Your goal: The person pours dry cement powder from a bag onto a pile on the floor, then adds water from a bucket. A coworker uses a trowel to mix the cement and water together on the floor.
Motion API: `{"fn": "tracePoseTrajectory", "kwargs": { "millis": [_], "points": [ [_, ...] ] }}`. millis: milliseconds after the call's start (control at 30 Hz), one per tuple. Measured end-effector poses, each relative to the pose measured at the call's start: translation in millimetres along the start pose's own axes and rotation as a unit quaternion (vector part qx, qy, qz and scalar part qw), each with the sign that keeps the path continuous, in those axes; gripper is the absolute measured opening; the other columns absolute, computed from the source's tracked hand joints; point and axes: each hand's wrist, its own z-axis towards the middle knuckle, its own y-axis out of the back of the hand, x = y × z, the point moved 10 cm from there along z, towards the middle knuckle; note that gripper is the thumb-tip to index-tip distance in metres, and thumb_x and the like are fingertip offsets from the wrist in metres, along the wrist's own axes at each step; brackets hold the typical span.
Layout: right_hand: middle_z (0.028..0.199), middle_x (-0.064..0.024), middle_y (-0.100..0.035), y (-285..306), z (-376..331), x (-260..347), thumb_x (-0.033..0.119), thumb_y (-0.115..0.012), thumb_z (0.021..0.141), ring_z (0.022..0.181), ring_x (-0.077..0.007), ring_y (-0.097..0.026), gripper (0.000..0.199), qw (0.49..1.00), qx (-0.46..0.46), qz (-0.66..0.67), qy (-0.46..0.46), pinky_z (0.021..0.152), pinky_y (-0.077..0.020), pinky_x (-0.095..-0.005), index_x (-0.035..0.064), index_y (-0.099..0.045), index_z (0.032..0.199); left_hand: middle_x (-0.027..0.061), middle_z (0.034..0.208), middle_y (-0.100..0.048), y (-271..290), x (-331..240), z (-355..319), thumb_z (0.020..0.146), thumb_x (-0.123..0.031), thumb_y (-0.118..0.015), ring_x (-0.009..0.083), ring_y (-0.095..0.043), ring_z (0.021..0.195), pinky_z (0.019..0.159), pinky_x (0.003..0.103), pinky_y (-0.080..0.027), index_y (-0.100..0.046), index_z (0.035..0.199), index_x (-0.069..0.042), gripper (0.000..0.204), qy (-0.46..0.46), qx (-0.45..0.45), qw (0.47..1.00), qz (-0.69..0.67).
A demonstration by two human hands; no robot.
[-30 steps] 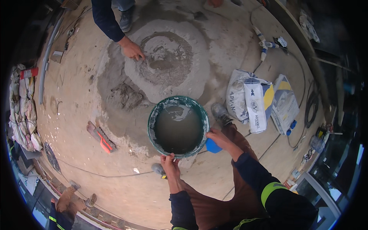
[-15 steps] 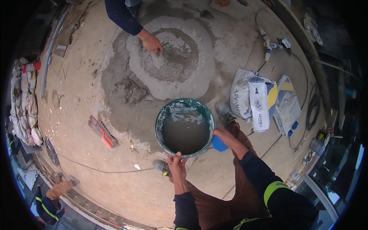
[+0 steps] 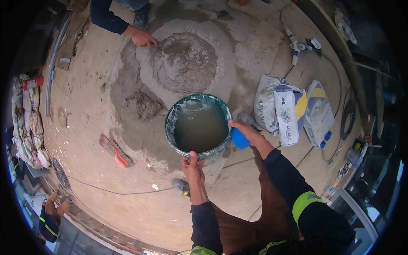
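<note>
A dark green bucket [image 3: 220, 111] of murky grey-brown liquid is held up between my hands. My left hand [image 3: 194, 173] is closed on its near side, thumb over the rim. Gripping the rim at the right is my right hand [image 3: 248, 132]. A blue rounded object [image 3: 241, 138] shows just below that hand; whether the hand holds it too, I cannot tell. Beyond the bucket lies a ring of grey powder [image 3: 147, 70] around a wet grey mix [image 3: 187, 63]. A co-worker's hand [image 3: 142, 37] hovers at the ring's far left edge.
A trowel with an orange handle [image 3: 120, 156] lies on the floor at left. Cement bags [image 3: 287, 112] stand at right, near cables and a pipe-like connector [image 3: 296, 49]. A lump of wet mix [image 3: 142, 106] sits left of the ring. Another person [image 3: 49, 221] is at lower left.
The bucket and both my hands have moved slightly away from me, toward the ring. The co-worker's hand has drawn back left, from over the wet mix to the ring's edge.
</note>
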Motion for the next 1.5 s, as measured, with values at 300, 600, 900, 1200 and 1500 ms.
{"fn": "tracePoseTrajectory", "kwargs": {
  "millis": [300,600,900,1200,1500],
  "points": [
    [0.141,-0.0159,-0.052,-6,31,15,0.063,-0.060,0.088,0.125,-0.0265,-0.052,0.085,0.994,0.058,0.021,-0.093,0.102,-0.0425,-0.0389,0.0020,-0.046,0.145,0.0079,0.099,-0.066,-20,-18,30,0.083,-0.038,-0.082,0.0196,-0.067,0.085,0.072,0.036,-0.056,-0.050,0.106,-0.008,0.050,0.009,-0.045,0.997,0.054],
    [0.139,-0.0138,-0.053,-9,35,34,0.063,-0.059,0.089,0.119,-0.0254,-0.056,0.083,0.994,0.069,0.026,-0.082,0.097,-0.0459,-0.0387,0.0060,-0.043,0.148,0.0053,0.092,-0.064,-36,-29,35,0.083,-0.037,-0.083,0.0137,-0.062,0.073,0.062,0.028,-0.055,-0.050,0.100,-0.008,0.047,0.011,-0.075,0.995,0.062],
    [0.133,-0.0132,-0.056,2,15,34,0.059,-0.059,0.089,0.112,-0.0239,-0.057,0.078,0.995,0.014,-0.026,-0.100,0.093,-0.0457,-0.0395,0.0034,-0.048,0.143,0.0091,0.096,-0.066,-29,-22,34,0.079,-0.038,-0.085,0.0204,-0.065,0.078,0.068,0.036,-0.055,-0.051,0.108,-0.007,0.054,0.030,-0.066,0.994,0.083],
    [0.099,-0.0046,-0.063,-1,-14,-28,0.038,-0.061,0.087,0.089,-0.0169,-0.059,0.047,0.989,0.039,-0.123,-0.075,0.078,-0.0458,-0.0315,0.0025,-0.065,0.117,0.0035,0.099,-0.063,25,6,-23,0.082,-0.015,-0.078,0.0149,-0.064,0.081,0.069,0.031,-0.057,-0.052,0.110,-0.008,0.039,0.041,-0.077,0.995,0.049],
    [0.101,-0.0031,-0.064,-59,-134,-94,0.024,-0.059,0.087,0.084,-0.0119,-0.058,0.043,0.984,-0.030,-0.150,-0.087,0.076,-0.0460,-0.0271,0.0000,-0.060,0.122,0.0087,0.094,-0.061,143,33,-71,0.082,-0.008,-0.069,0.0173,-0.066,0.083,0.072,0.033,-0.061,-0.052,0.106,-0.001,0.031,0.091,0.010,0.984,0.153]
  ]
}}
